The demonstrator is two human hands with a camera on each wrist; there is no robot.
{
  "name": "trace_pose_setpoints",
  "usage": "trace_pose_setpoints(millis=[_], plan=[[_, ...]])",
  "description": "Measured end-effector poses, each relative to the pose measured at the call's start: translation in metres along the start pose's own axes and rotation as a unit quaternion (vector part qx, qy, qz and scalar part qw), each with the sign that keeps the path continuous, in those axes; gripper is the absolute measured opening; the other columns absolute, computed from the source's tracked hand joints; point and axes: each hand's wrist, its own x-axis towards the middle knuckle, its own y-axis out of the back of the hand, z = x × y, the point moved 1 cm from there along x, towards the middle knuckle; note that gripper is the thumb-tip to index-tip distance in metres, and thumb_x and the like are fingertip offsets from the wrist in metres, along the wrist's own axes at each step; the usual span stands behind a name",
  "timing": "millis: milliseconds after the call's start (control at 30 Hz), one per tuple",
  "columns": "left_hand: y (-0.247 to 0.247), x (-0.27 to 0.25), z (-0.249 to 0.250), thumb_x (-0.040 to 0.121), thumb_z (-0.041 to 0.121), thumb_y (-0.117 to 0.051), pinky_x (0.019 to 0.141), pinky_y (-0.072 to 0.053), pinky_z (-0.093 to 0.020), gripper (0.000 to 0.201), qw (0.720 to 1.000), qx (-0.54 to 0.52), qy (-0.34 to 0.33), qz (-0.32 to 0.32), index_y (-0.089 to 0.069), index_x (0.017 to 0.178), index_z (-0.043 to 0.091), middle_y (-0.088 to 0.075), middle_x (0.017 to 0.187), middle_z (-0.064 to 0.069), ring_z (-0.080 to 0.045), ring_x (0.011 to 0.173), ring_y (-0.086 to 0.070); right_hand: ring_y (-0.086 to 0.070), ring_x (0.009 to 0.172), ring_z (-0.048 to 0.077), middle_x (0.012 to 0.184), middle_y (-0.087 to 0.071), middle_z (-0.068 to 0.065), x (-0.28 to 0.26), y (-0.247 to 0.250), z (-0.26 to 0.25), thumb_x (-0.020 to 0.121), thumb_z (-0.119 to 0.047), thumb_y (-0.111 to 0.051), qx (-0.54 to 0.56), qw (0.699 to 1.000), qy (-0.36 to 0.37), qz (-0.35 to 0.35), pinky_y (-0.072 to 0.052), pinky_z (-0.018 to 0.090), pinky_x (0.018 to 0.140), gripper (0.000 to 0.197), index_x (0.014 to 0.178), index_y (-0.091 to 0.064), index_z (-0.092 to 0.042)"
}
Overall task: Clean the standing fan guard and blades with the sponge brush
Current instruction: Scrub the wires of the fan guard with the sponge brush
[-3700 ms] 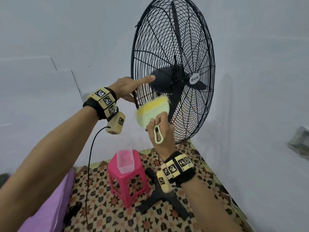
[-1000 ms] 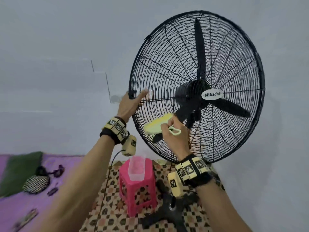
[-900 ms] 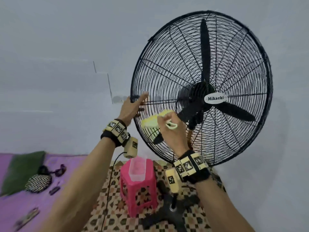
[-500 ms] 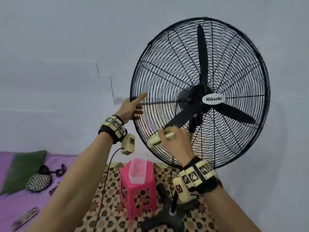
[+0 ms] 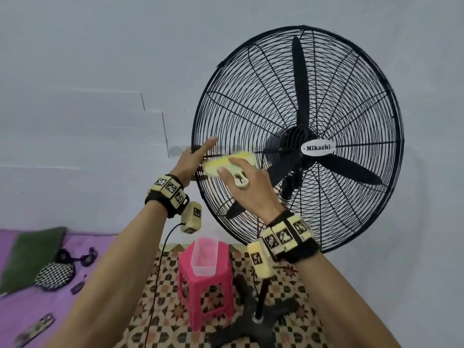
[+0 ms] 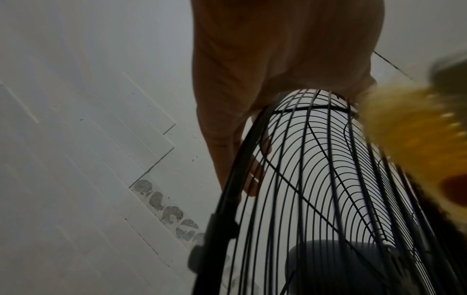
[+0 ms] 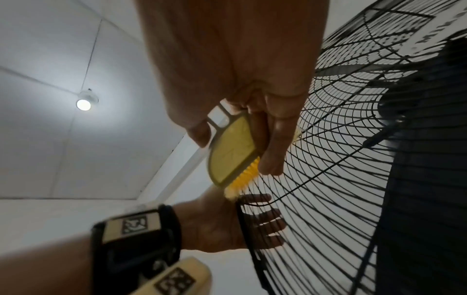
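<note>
The black standing fan guard point(image 5: 351, 71) fills the right of the head view, with three black blades point(image 5: 300, 79) still behind its wires. My left hand point(image 5: 193, 162) grips the guard's left rim, index finger stretched along the front wires, the other fingers behind them point(image 7: 267, 225). My right hand point(image 5: 253, 172) holds the pale green sponge brush point(image 5: 218, 167) by its back, thumb on one side and fingers on the other point(image 7: 272, 139). Its yellow bristles point(image 7: 243, 175) press on the front wires just beside the left hand. The left wrist view shows the brush as a yellow blur point(image 6: 417, 129).
Below the fan a pink stool point(image 5: 206, 292) carries a clear plastic container point(image 5: 204, 254). The fan's black cross base point(image 5: 256, 320) stands on a patterned mat. A black cable point(image 5: 155, 272) hangs down from the fan. Sunglasses point(image 5: 80, 256) and a green cushion point(image 5: 30, 254) lie on purple bedding at left.
The right hand has carried the brush up from the guard's lower left to mid-height beside the left hand. The left hand keeps its hold on the rim.
</note>
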Motion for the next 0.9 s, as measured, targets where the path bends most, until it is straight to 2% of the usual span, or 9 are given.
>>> trace_pose_setpoints(millis=[67, 133, 233, 367, 433, 533, 600, 733, 900], plan=[[0.000, -0.002, -0.001, 0.069, 0.089, -0.068, 0.104, -0.052, -0.061, 0.072, 1.000, -0.002, -0.005, 0.005, -0.067, 0.100, 0.024, -0.072, 0.109, -0.011, -0.026, 0.098, -0.068, -0.070, 0.088, 0.008, 0.120, -0.069, 0.006, -0.007, -0.002, -0.001, 0.104, -0.051, -0.051, -0.023, 0.999, 0.006, -0.022, -0.055, 0.025, 0.092, 0.055, 0.144, -0.054, -0.014], [0.002, -0.004, -0.003, 0.075, 0.085, -0.066, 0.107, -0.048, -0.061, 0.063, 1.000, -0.006, -0.006, 0.007, -0.067, 0.106, 0.031, -0.069, 0.127, -0.011, -0.030, 0.117, -0.066, -0.068, 0.079, 0.005, 0.105, -0.066, -0.001, -0.029, -0.005, 0.014, 0.105, -0.045, -0.052, -0.073, 0.994, -0.032, -0.080, -0.052, 0.007, 0.068, 0.047, 0.135, -0.061, -0.011], [0.002, -0.005, -0.004, 0.073, 0.087, -0.064, 0.112, -0.043, -0.064, 0.067, 1.000, -0.004, -0.007, 0.006, -0.065, 0.113, 0.033, -0.063, 0.141, -0.013, -0.037, 0.133, -0.057, -0.056, 0.055, 0.000, 0.089, -0.064, -0.007, -0.032, 0.008, 0.026, 0.102, -0.046, -0.055, -0.052, 0.986, -0.084, -0.132, -0.039, 0.008, 0.041, 0.042, 0.124, -0.067, -0.013], [-0.003, -0.002, 0.001, 0.062, 0.095, -0.063, 0.110, -0.043, -0.065, 0.105, 1.000, 0.007, 0.004, 0.005, -0.061, 0.134, 0.019, -0.065, 0.136, -0.015, -0.037, 0.129, -0.059, -0.060, 0.062, -0.007, 0.105, -0.068, -0.002, 0.007, 0.026, 0.007, 0.102, -0.048, -0.054, 0.010, 1.000, 0.003, 0.003, -0.047, 0.008, 0.051, 0.053, 0.141, -0.058, -0.012], [-0.003, -0.001, 0.000, 0.061, 0.096, -0.063, 0.109, -0.045, -0.064, 0.109, 1.000, 0.013, 0.002, 0.005, -0.059, 0.138, 0.019, -0.064, 0.138, -0.013, -0.037, 0.130, -0.058, -0.059, 0.065, -0.001, 0.105, -0.072, 0.004, 0.004, 0.028, 0.013, 0.104, -0.048, -0.051, -0.028, 0.999, -0.013, -0.015, -0.044, 0.009, 0.053, 0.052, 0.139, -0.059, -0.011], [0.002, -0.001, -0.007, 0.057, 0.097, -0.066, 0.098, -0.055, -0.056, 0.097, 1.000, -0.003, 0.005, 0.013, -0.063, 0.124, 0.026, -0.067, 0.124, -0.009, -0.035, 0.119, -0.064, -0.047, 0.051, 0.000, 0.078, -0.066, -0.001, -0.016, 0.027, 0.036, 0.104, -0.049, -0.049, -0.146, 0.978, -0.088, -0.118, -0.034, 0.009, 0.045, 0.044, 0.112, -0.072, -0.012], [0.002, 0.001, -0.009, 0.059, 0.095, -0.067, 0.094, -0.057, -0.054, 0.087, 1.000, -0.008, 0.009, 0.015, -0.065, 0.113, 0.027, -0.067, 0.118, -0.007, -0.029, 0.109, -0.066, -0.045, 0.042, 0.001, 0.071, -0.063, -0.003, -0.012, 0.031, 0.032, 0.104, -0.049, -0.050, -0.100, 0.985, -0.085, -0.109, -0.034, 0.009, 0.039, 0.044, 0.112, -0.073, -0.012], [0.001, 0.007, -0.008, 0.059, 0.095, -0.069, 0.082, -0.059, -0.046, 0.089, 1.000, -0.010, 0.008, 0.021, -0.063, 0.105, 0.018, -0.064, 0.100, -0.009, -0.026, 0.088, -0.065, -0.065, 0.068, 0.004, 0.105, -0.074, 0.007, 0.011, 0.035, 0.008, 0.104, -0.051, -0.049, -0.018, 1.000, -0.001, 0.004, -0.047, 0.010, 0.055, 0.051, 0.138, -0.062, -0.015], [0.003, 0.006, -0.013, 0.066, 0.091, -0.067, 0.079, -0.061, -0.044, 0.081, 0.999, -0.012, 0.017, 0.029, -0.063, 0.112, 0.024, -0.067, 0.106, -0.008, -0.024, 0.090, -0.069, -0.043, 0.040, 0.003, 0.062, -0.057, -0.006, -0.004, 0.027, 0.032, 0.106, -0.051, -0.043, -0.175, 0.973, -0.099, -0.109, -0.033, 0.015, 0.037, 0.048, 0.099, -0.072, -0.013]])
